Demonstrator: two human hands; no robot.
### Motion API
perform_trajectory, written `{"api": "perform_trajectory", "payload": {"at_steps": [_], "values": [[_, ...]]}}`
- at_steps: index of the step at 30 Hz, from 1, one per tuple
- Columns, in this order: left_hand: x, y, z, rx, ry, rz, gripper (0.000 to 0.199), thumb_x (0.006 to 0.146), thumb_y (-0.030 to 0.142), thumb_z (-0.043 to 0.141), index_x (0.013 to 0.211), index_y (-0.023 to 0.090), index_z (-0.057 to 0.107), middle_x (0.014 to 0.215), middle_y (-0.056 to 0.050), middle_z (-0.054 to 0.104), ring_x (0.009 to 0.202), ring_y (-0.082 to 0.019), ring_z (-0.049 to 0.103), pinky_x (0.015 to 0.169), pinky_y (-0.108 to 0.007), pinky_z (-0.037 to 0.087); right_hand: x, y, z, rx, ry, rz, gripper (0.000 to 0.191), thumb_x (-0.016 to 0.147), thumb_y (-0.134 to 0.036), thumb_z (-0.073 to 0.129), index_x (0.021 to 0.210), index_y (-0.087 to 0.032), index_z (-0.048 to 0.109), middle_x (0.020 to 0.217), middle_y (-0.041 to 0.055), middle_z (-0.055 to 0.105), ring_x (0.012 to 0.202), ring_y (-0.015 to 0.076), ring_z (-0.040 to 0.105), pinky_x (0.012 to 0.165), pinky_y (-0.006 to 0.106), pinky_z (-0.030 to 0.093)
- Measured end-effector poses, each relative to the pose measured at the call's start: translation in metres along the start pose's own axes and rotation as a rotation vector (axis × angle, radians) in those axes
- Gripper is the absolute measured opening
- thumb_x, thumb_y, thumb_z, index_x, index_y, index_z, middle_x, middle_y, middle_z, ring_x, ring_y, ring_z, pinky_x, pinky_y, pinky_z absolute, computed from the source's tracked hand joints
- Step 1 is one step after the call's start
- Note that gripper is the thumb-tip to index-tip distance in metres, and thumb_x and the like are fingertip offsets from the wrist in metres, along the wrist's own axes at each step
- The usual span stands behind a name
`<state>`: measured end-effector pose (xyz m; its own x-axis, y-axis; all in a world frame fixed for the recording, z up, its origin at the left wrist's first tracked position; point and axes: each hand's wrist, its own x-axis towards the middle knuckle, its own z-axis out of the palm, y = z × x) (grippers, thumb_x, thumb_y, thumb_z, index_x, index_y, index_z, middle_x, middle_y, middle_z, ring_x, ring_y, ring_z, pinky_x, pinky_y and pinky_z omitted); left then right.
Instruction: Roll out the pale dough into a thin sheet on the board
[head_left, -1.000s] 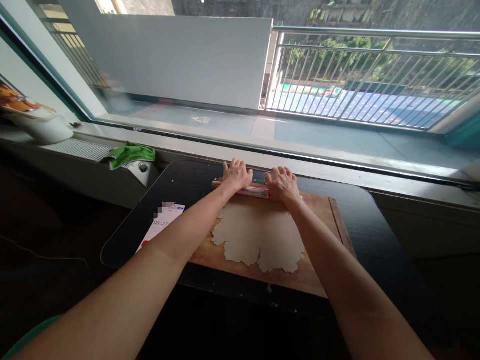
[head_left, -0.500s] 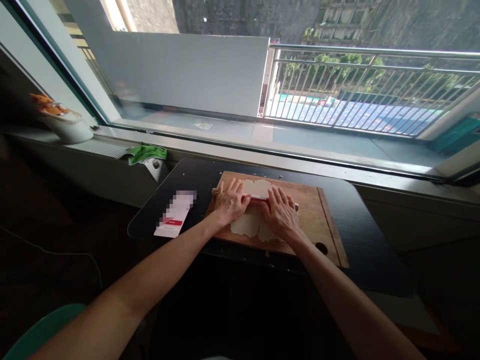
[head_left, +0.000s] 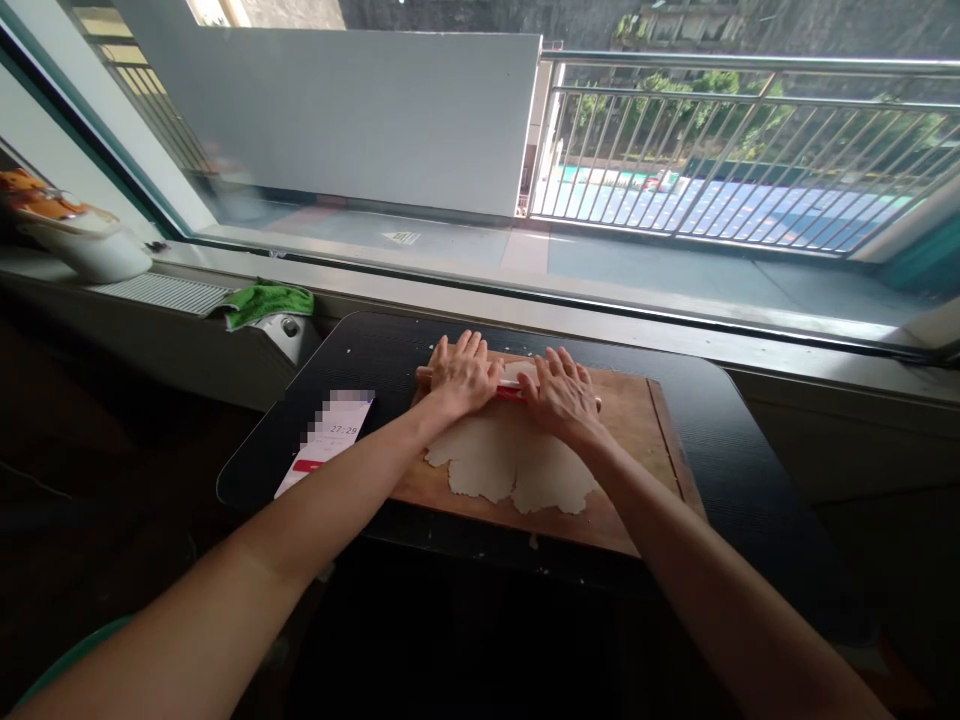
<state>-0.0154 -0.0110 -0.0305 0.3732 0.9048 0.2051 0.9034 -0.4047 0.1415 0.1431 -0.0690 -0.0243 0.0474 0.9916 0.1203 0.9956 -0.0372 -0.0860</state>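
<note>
Since the previous frame, both hands and the rolling pin have moved away from the person, nearer the dough's far edge; more dough now shows on the near side of the fingers, only a thin strip beyond. The view has shifted too.

Left hand: palm down on the pin, fingers slightly spread, pointing forward over it, thumb towards the middle. Right hand: same, flat on the pin, fingers slightly spread, thumb inward. Pin runs crosswise under both hands, red-and-white section visible between the thumbs, one wooden tip sticking out past each hand.

Dough sheet: lies flat under the pin, mostly on the near side of the fingers; front edge ragged, with a slit near the middle. Wooden board sits under the dough, with a bare stretch right of the right fingers. Black bench carries it all; bits of dough lie near the board's front edge.

Phone: on the bench, left of the left fingers and nearer the person, digits on screen, partly pixelated, lower part behind the left forearm. Farther left of the left fingers: green cloth on the radiator, then a white pot. Beyond the fingertips, window and metal railing.
</note>
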Motion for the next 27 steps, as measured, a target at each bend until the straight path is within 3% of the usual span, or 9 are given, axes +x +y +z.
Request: {"api": "perform_trajectory", "payload": {"at_steps": [6, 12, 17, 22, 27], "values": [[0.063, -0.006, 0.004, -0.035, -0.087, -0.068, 0.059, 0.102, 0.046, 0.029, 0.144, 0.011, 0.051, 0.158, -0.013, 0.041, 0.150, -0.029, 0.028, 0.123, -0.054, 0.021, 0.060, 0.012, -0.002, 0.075, -0.050, 0.061, 0.057, 0.102, -0.049, 0.026, 0.139, -0.016, 0.055, 0.157, 0.0149, 0.042, 0.147, 0.0299, 0.031, 0.114, 0.048, 0.030], [0.079, -0.007, 0.003, -0.025, -0.136, -0.118, 0.059, 0.100, 0.044, 0.030, 0.146, 0.011, 0.047, 0.158, -0.013, 0.041, 0.150, -0.030, 0.027, 0.122, -0.055, 0.022, 0.076, 0.016, -0.002, 0.075, -0.071, 0.104, 0.059, 0.102, -0.050, 0.025, 0.143, -0.015, 0.050, 0.160, 0.0149, 0.037, 0.148, 0.0291, 0.027, 0.117, 0.047, 0.026], [0.048, -0.005, 0.002, -0.024, -0.135, -0.098, 0.063, 0.099, 0.050, 0.032, 0.151, 0.015, 0.043, 0.160, -0.012, 0.038, 0.150, -0.031, 0.027, 0.120, -0.058, 0.023, 0.044, 0.006, -0.005, 0.042, -0.058, 0.082, 0.062, 0.102, -0.051, 0.027, 0.147, -0.014, 0.047, 0.161, 0.0144, 0.036, 0.150, 0.0294, 0.026, 0.117, 0.047, 0.026], [-0.008, 0.002, -0.003, -0.002, -0.009, -0.034, 0.055, 0.101, 0.044, 0.033, 0.141, 0.013, 0.056, 0.152, -0.014, 0.050, 0.146, -0.031, 0.037, 0.121, -0.058, 0.021, -0.011, -0.007, -0.005, 0.009, 0.018, 0.037, 0.055, 0.103, -0.044, 0.027, 0.140, -0.015, 0.057, 0.156, 0.0130, 0.046, 0.149, 0.0304, 0.029, 0.117, 0.048, 0.026], [-0.070, -0.001, -0.005, -0.016, 0.095, 0.086, 0.054, 0.101, 0.040, 0.036, 0.144, 0.013, 0.053, 0.153, -0.013, 0.049, 0.147, -0.031, 0.036, 0.123, -0.056, 0.020, -0.068, -0.011, 0.000, 0.005, 0.082, -0.017, 0.056, 0.102, -0.040, 0.032, 0.149, -0.012, 0.046, 0.159, 0.0134, 0.041, 0.150, 0.0278, 0.029, 0.119, 0.046, 0.022]]}}
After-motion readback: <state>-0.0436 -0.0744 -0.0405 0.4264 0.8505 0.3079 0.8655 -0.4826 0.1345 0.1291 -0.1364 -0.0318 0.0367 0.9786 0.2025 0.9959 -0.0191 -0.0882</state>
